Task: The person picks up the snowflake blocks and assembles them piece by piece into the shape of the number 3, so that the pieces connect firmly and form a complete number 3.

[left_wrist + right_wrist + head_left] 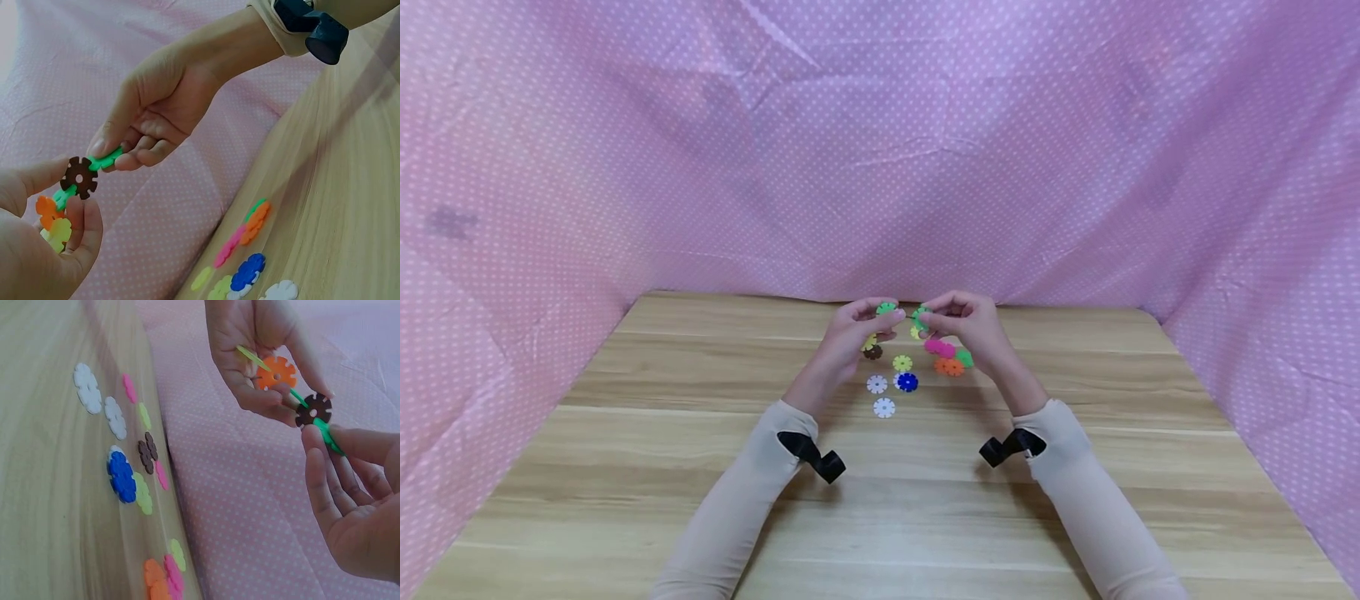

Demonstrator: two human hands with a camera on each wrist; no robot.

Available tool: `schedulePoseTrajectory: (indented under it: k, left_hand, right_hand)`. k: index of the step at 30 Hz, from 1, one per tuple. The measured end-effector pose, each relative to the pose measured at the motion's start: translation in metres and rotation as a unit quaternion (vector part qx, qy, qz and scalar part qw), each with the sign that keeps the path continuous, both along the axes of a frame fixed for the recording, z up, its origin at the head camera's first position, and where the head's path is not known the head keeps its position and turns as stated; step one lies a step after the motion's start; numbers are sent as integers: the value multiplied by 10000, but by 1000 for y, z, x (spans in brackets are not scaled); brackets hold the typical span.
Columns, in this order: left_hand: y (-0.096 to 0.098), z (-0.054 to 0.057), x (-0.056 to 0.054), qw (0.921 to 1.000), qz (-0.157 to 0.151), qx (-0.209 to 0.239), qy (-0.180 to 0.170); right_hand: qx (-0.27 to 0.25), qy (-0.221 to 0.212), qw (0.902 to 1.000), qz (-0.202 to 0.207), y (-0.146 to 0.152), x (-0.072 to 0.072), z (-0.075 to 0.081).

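Polka-dot fabric (880,150) hangs behind a wood-grain table (587,467). The left hand (848,332) pinches a chain of snowflake discs (284,367), yellow, orange, green and brown, raised off the table. The right hand (976,327) pinches a green snowflake disc (326,434) between thumb and fingers, touching the chain's brown end. Loose snowflake discs (879,412) lie below, a blue snowflake disc (907,382) overlapping a white snowflake disc (896,380).

Worktop (917,525): smooth wood grain, low sheen. Notched discs (909,386) toward far edge: smooth plastic. Drape (887,167) beyond: creased cloth.
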State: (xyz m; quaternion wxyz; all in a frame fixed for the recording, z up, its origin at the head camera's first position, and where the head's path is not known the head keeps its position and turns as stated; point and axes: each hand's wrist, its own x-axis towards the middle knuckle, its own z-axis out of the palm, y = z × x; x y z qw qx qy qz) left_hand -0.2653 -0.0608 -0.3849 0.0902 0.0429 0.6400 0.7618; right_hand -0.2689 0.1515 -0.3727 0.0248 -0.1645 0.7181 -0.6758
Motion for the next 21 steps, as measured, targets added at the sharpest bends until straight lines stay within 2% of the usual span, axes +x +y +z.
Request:
schedulePoseTrajectory:
  k: [7,21]
  left_hand:
    - [-1,1,0,9996,-145,-88,231]
    - [3,1,3,9988,-17,-90,473]
  right_hand:
    - [113,-39,9999,102,4,-2,1]
    - [-149,118,9998,95,0,-2,-1]
